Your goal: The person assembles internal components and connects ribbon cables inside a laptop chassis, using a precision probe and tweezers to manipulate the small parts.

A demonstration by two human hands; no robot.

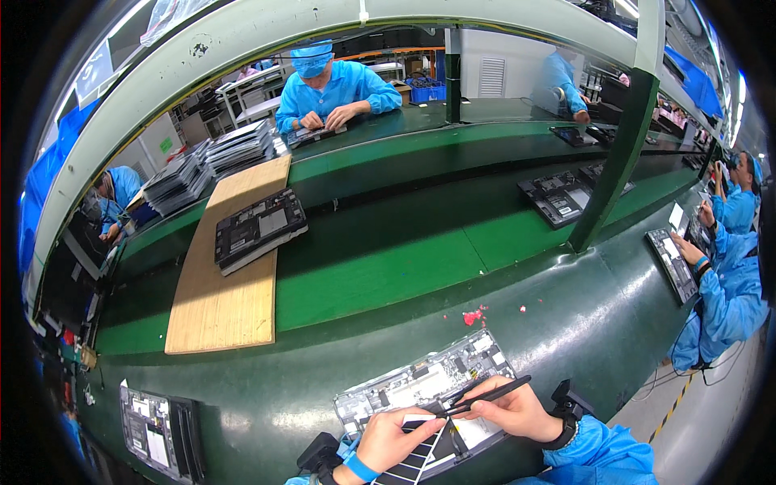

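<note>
Left hand (390, 442) and right hand (521, 414) meet over the silver-grey, rectangular laptop base with exposed circuitry (428, 384), which lies at a slant on the smooth, dark green bench (275, 424) just in front of me. My left thumb and fingers are closed on a thin sheet of black rectangles divided by white lines (412, 465). My right hand grips a slender black tweezer-like tool (503, 389), its tips close beside the left fingertips (whether they touch the sheet, I cannot tell).

I judge the sheet light, bendy and easily creased, best pinched by an edge. The laptop base looks stiff and fairly light, but its bare board is probably fragile, so the outer rim is the safer hold.

My left hand reaches in from the lower left, a bright blue band (361, 467) around its wrist. My right forearm, in a light blue sleeve (594, 453), angles in from the lower right, and the tool's back end points up and away to the right.
</note>
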